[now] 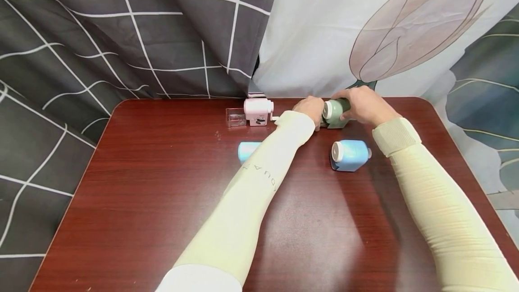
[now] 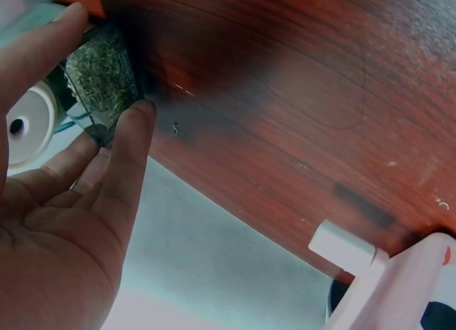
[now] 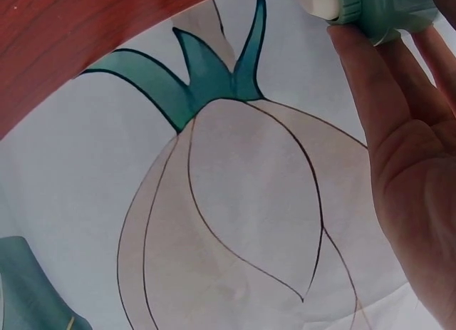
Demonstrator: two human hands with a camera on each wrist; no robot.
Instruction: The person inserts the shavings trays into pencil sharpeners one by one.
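Observation:
A green crank pencil sharpener (image 1: 339,108) with a white round front stands near the far edge of the table. My right hand (image 1: 366,105) grips its body from the right and top; the right wrist view catches only part of the sharpener (image 3: 399,9) beyond the fingers. My left hand (image 1: 311,109) pinches the clear shavings drawer (image 2: 103,73) on the sharpener's left side. Fine shavings show through the drawer's wall, between thumb and fingers. Whether the drawer is fully out of the body cannot be told.
A pink sharpener (image 1: 257,111) with its clear drawer (image 1: 236,117) pulled out stands left of my left hand. A blue sharpener (image 1: 352,154) is nearer me. Another light-blue object (image 1: 247,150) is partly hidden by my left sleeve. Curtains (image 1: 316,35) hang behind the table.

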